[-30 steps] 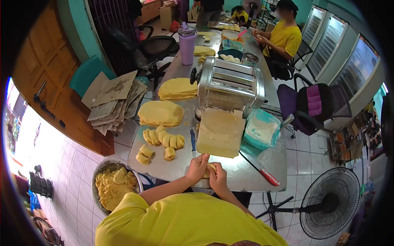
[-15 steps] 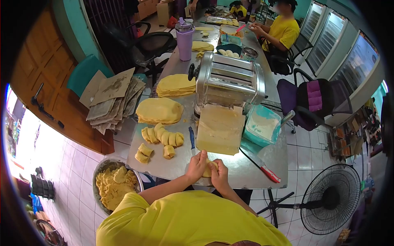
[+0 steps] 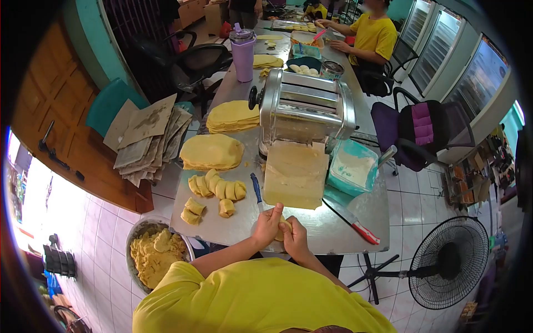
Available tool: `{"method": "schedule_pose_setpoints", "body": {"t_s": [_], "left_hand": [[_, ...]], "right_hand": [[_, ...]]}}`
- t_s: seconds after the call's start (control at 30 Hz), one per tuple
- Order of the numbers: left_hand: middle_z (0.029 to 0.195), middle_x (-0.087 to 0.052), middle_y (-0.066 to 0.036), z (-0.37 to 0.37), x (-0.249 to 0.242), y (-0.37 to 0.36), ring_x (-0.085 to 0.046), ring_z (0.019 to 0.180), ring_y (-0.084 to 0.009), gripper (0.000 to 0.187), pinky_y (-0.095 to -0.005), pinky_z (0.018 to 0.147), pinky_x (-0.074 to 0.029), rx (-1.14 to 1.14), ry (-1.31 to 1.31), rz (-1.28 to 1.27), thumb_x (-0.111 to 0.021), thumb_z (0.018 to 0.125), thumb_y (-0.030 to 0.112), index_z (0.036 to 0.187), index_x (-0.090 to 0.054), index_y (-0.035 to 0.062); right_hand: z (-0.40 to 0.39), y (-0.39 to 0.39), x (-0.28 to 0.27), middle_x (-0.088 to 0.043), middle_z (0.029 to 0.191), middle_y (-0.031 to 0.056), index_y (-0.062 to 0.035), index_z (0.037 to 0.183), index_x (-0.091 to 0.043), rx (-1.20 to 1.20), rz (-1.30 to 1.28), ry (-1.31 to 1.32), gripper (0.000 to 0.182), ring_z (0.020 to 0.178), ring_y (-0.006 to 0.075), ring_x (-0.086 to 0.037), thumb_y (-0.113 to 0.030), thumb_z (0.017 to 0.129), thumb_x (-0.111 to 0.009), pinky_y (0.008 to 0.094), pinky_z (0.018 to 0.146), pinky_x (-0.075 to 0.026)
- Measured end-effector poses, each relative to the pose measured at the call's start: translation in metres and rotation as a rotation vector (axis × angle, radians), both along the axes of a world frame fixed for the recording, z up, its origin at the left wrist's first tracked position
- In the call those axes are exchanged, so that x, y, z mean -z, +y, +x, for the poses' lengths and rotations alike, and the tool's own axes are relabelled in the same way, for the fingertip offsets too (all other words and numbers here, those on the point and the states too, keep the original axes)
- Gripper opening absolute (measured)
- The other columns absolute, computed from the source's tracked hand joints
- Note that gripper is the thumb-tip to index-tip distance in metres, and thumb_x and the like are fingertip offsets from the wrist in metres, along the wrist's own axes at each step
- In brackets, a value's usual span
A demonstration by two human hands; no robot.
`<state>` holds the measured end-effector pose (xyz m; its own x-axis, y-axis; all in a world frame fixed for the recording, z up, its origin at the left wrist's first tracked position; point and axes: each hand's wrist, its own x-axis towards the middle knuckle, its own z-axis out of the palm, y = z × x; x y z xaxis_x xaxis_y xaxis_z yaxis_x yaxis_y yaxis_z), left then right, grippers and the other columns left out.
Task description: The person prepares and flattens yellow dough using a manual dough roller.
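Between my two hands, at the near edge of the metal table, is a piece of yellow dough [image 3: 280,235], mostly covered by the fingers. My left hand [image 3: 266,226] is closed round its left side with the thumb up. From the right, my right hand [image 3: 295,237] presses its fingers against it. Just beyond the hands lies the board [image 3: 294,176] in front of the steel dough roller machine [image 3: 307,105]. Left of it sit cut dough pieces [image 3: 225,188] and a blue-handled knife [image 3: 256,186]. Flattened dough sheets [image 3: 211,151] are stacked farther back.
A red-handled knife [image 3: 363,232] and a teal tub of flour [image 3: 353,166] lie to the right. A bowl of dough [image 3: 158,252] stands low at the left, a fan [image 3: 448,262] at the right. Across the table sits a person in yellow [image 3: 373,38]; a purple tumbler [image 3: 242,58] is nearby.
Both hands stay on the dough near the table edge, with the fingers slightly shifted. The view has moved a little. The person across the table has spread their hands apart.
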<state>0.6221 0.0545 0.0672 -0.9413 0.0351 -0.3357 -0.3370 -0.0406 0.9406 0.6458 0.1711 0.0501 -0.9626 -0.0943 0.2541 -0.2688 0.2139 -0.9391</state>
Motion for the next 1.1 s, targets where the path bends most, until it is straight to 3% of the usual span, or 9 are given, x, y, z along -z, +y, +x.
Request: {"method": "schedule_pose_setpoints", "body": {"t_s": [0.1,0.2,0.37,0.53,0.63,0.7,0.83,0.9,1.1], "left_hand": [[0.073,-0.047,-0.001,0.002,0.008,0.006,-0.042,0.071,-0.0096,0.044,-0.0257,0.064,-0.04,-0.118,0.222,-0.021,-0.04,0.097,0.042,0.083,-0.051,0.0011],[0.077,-0.047,-0.002,0.0,0.008,0.01,-0.042,0.075,-0.0118,0.041,-0.028,0.069,-0.041,-0.183,0.33,-0.095,-0.039,0.097,0.04,0.086,-0.05,0.0015],[0.07,-0.044,0.0,-0.002,0.002,0.011,-0.04,0.067,-0.0091,0.041,-0.0238,0.061,-0.038,-0.154,0.243,-0.043,-0.035,0.098,0.04,0.081,-0.048,0.0044],[0.071,-0.045,0.0,-0.003,0.006,0.004,-0.04,0.064,-0.0078,0.041,-0.0223,0.057,-0.036,-0.051,0.066,0.011,-0.037,0.097,0.041,0.081,-0.048,0.0047],[0.072,-0.047,0.0,0.002,0.005,0.004,-0.041,0.069,-0.0078,0.046,-0.0231,0.061,-0.039,-0.013,-0.011,0.025,-0.04,0.096,0.043,0.083,-0.051,0.001],[0.07,-0.049,0.0,0.002,0.011,0.007,-0.041,0.066,-0.0079,0.049,-0.0233,0.059,-0.039,-0.185,0.302,-0.049,-0.038,0.096,0.046,0.08,-0.052,0.0009],[0.07,-0.05,-0.001,0.002,-0.002,0.013,-0.042,0.064,-0.0083,0.052,-0.0232,0.057,-0.039,-0.222,0.246,0.07,-0.038,0.095,0.048,0.079,-0.053,0.0008],[0.067,-0.048,-0.001,-0.007,-0.011,0.009,-0.04,0.063,-0.0081,0.053,-0.0231,0.055,-0.038,-0.213,0.042,0.166,-0.04,0.095,0.048,0.076,-0.053,0.0],[0.062,-0.044,0.002,-0.04,-0.023,0.001,-0.036,0.062,-0.0071,0.057,-0.0244,0.051,-0.035,-0.117,0.222,0.145,-0.041,0.094,0.05,0.064,-0.05,0.0014]], "right_hand": [[-0.001,-0.001,0.001,-0.051,0.066,0.0049,-0.0005,0.084,-0.049,0.042,-0.043,-0.056,0.024,0.061,0.0124,-0.046,-0.023,0.092,-0.055,0.0257,0.056,-0.039],[-0.004,-0.004,0.006,-0.046,0.07,0.0014,-0.0011,0.085,-0.048,0.137,-0.382,-0.109,0.024,0.064,0.0092,-0.042,-0.023,0.092,-0.054,0.0238,0.059,-0.037],[-0.003,0.0,0.0,-0.047,0.081,0.0005,-0.0027,0.087,-0.047,0.004,-0.241,-0.072,0.019,0.073,0.0078,-0.041,-0.02,0.092,-0.055,0.0219,0.067,-0.037],[-0.001,0.002,0.003,-0.047,0.071,0.0039,-0.0018,0.083,-0.048,0.051,-0.07,0.025,0.02,0.067,0.0083,-0.042,-0.018,0.09,-0.057,0.024,0.06,-0.038],[0.003,0.004,-0.007,-0.046,0.068,0.0053,-0.0016,0.081,-0.048,0.069,-0.055,-0.074,0.02,0.064,0.0083,-0.041,-0.017,0.091,-0.056,0.0246,0.057,-0.037],[0.001,0.004,-0.001,-0.049,0.069,0.0086,-0.001,0.084,-0.048,0.09,-0.081,-0.04,0.021,0.061,0.0116,-0.044,-0.019,0.09,-0.057,0.0267,0.054,-0.038],[-0.005,0.001,-0.002,-0.05,0.069,0.0087,-0.0008,0.086,-0.049,0.058,-0.215,-0.001,0.019,0.062,0.0114,-0.045,-0.018,0.09,-0.056,0.0262,0.056,-0.039],[-0.01,0.001,-0.012,-0.052,0.07,0.0088,-0.0006,0.087,-0.049,0.007,-0.208,-0.006,0.019,0.063,0.0112,-0.047,-0.018,0.09,-0.056,0.0261,0.057,-0.04],[-0.045,0.008,-0.053,-0.058,0.072,0.0061,0.0007,0.09,-0.054,-0.14,-0.114,-0.005,0.018,0.065,0.0099,-0.051,-0.016,0.088,-0.059,0.0261,0.06,-0.043]]}}
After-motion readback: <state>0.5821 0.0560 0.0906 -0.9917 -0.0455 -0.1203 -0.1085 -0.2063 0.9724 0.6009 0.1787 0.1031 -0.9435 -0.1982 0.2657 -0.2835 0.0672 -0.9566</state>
